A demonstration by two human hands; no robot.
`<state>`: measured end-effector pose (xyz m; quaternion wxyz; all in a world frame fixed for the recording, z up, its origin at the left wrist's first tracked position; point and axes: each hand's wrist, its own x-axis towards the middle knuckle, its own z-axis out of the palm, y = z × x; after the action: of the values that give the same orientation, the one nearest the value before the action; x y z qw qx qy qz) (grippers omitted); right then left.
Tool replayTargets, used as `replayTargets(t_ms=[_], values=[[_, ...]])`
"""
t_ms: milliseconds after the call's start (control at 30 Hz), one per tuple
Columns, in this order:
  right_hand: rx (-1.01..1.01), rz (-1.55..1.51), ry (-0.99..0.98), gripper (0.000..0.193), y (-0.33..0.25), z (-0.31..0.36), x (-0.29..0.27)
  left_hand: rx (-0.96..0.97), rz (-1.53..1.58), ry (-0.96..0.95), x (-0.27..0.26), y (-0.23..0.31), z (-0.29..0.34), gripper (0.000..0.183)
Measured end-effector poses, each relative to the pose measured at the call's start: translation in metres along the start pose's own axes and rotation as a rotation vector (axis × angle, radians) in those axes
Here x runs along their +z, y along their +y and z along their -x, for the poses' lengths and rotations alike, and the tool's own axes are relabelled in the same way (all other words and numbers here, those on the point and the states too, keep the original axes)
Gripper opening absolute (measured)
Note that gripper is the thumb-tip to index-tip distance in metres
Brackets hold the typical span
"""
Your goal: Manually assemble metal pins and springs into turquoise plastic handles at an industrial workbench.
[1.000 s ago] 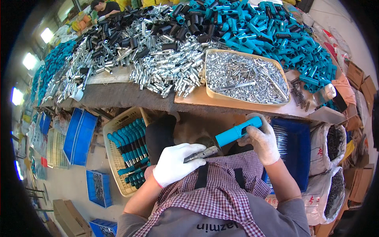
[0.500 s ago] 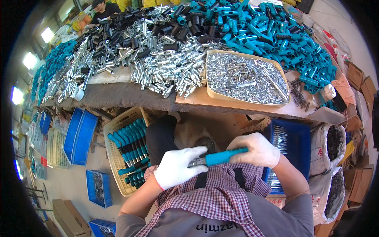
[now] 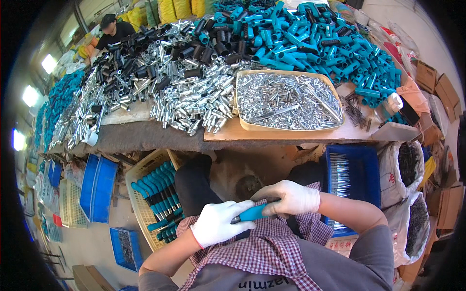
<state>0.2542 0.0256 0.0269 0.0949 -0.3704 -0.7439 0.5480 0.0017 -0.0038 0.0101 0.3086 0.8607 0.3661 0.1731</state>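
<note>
Over my lap I hold a teal tool handle (image 3: 253,213) roughly level, its right end slightly higher. My left hand (image 3: 215,225), in a white glove, is closed round its left end, where a bit of dark or metal part shows at the fingers. My right hand (image 3: 295,198), also gloved, is closed at the other end, with its fingers over the handle. Something dark shows between the right fingers, too small to make out. Teal-and-black handles with metal shanks (image 3: 162,194) lie in rows in a cream crate (image 3: 134,203) left of my knee.
A bench ahead bears heaps of teal grips (image 3: 310,39), black sleeves (image 3: 221,47) and metal shanks (image 3: 194,99), plus a cream tray (image 3: 291,129) of small metal pieces. Right of me stands a blue bin (image 3: 364,177) with thin metal rods. A person (image 3: 114,31) sits at far left.
My right hand has moved left and down toward my left hand, covering more of the teal handle. The head view has shifted slightly.
</note>
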Motion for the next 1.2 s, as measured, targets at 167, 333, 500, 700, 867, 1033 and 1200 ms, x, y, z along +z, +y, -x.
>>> replayTargets(t_ms=[167,333,500,700,867,1033,1200], values=[[0.16,-0.257,-0.158,0.058,0.011,-0.004,0.001,0.077,-0.037,0.028,0.005,0.01,-0.006,0.056],[0.114,-0.215,-0.12,0.062,-0.001,-0.009,0.002,0.125,-0.06,0.027,0.012,0.006,-0.015,0.055],[0.031,-0.023,-0.109,0.058,0.008,-0.01,-0.014,0.136,-0.069,0.041,0.022,0.005,-0.027,0.055],[0.005,0.799,0.9,0.019,0.04,0.016,-0.109,0.051,-0.103,0.13,0.015,0.009,-0.029,0.052],[0.124,0.944,0.923,0.013,0.06,0.011,-0.153,0.025,-0.087,0.123,0.018,0.008,-0.025,0.051],[0.162,1.16,0.772,0.012,0.061,0.003,-0.165,0.008,-0.141,0.128,0.013,0.006,-0.022,0.051],[0.036,0.658,0.726,0.013,0.006,0.013,-0.12,-0.067,-0.139,0.121,0.001,-0.001,-0.016,0.049]])
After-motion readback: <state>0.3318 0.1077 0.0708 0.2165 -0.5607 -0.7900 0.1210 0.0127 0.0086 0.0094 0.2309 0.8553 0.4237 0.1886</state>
